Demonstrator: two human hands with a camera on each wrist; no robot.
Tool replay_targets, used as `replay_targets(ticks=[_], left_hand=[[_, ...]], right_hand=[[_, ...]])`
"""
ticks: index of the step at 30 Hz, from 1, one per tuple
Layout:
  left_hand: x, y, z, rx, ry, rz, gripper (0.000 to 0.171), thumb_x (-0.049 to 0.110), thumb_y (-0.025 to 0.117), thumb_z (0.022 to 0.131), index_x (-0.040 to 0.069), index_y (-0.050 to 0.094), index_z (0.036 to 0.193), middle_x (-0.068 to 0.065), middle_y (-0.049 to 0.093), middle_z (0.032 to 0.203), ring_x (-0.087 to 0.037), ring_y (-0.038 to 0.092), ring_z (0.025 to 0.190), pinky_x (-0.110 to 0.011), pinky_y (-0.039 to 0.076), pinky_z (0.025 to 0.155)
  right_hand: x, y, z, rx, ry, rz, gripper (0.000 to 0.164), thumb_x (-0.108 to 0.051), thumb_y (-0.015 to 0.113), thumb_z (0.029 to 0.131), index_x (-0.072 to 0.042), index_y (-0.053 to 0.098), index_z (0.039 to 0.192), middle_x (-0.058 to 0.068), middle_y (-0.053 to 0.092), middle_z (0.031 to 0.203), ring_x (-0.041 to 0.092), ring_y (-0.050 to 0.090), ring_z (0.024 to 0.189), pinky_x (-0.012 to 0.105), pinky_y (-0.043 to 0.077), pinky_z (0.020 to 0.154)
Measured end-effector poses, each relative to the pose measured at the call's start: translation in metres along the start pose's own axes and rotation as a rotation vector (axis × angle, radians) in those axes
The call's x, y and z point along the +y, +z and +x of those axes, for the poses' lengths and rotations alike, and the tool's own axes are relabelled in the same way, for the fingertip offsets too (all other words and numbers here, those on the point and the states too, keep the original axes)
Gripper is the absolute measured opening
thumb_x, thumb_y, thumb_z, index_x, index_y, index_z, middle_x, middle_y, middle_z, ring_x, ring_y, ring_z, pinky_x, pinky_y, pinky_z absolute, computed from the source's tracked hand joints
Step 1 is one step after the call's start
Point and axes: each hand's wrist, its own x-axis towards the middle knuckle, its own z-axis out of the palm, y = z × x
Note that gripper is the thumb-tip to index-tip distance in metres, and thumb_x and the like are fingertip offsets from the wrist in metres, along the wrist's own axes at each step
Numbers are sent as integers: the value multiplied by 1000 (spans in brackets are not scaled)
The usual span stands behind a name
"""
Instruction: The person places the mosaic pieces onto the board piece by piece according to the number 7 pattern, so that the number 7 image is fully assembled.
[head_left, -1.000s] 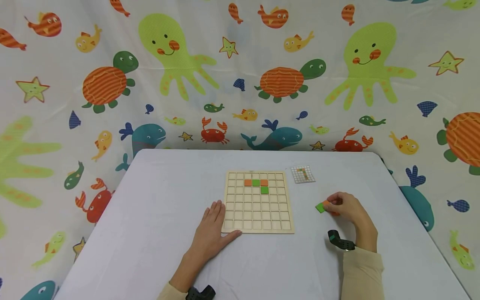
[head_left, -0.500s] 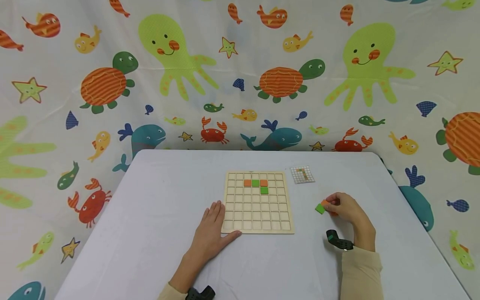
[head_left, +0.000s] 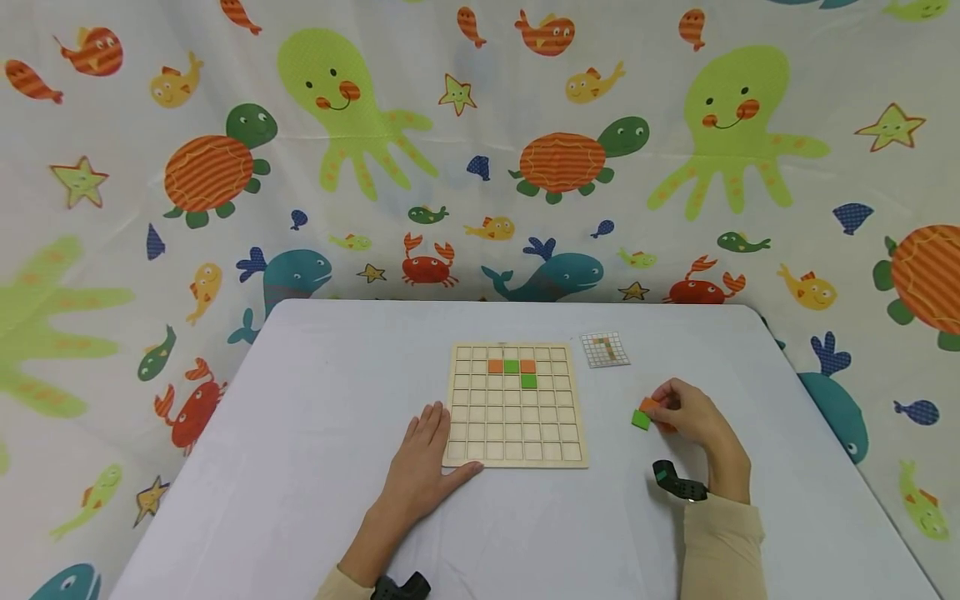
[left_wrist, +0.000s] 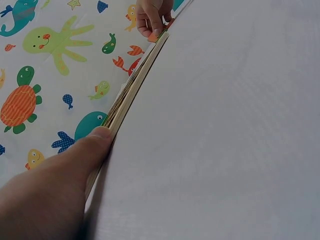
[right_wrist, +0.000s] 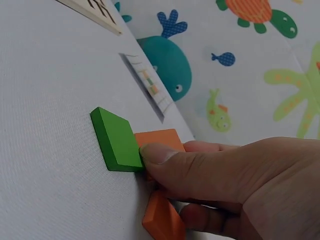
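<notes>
My left hand [head_left: 420, 462] rests at the lower left corner of a wooden grid board [head_left: 480, 427], fingers straight along its left side and thumb at its front edge. Two orange tiles and two green tiles [head_left: 528, 381] sit in the board's upper cells. Right of the board, my right hand [head_left: 692, 414] pinches an orange tile [right_wrist: 162, 137] between thumb and fingers. A green tile [right_wrist: 118, 142] lies by the thumb tip, and another orange tile [right_wrist: 162, 217] shows beneath the hand. The fingertips behind the pinched tile are partly hidden.
A small card [head_left: 605, 349] with a printed grid and coloured squares lies beyond the board's upper right side. A white cloth covers the table [head_left: 315, 400]. Behind it hangs a curtain [head_left: 480, 225] printed with sea animals.
The green tile beside my right hand has turned slightly. My right hand has shifted a little while staying at the loose tiles. My left hand has not moved.
</notes>
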Motion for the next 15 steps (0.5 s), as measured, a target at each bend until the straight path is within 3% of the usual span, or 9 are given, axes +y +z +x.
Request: replay_targets(ticks=[15], left_hand=[[1,-1,-1,-6,0,-9,102,71,58,88,-3,33,154,-20,27,164,-32,22,155,-49,21,127]], right_hand=[[-5,2,3,60,31,31,32,-21,70,94,-4,56,118,15,61,107,27,54,96,25,49,72]])
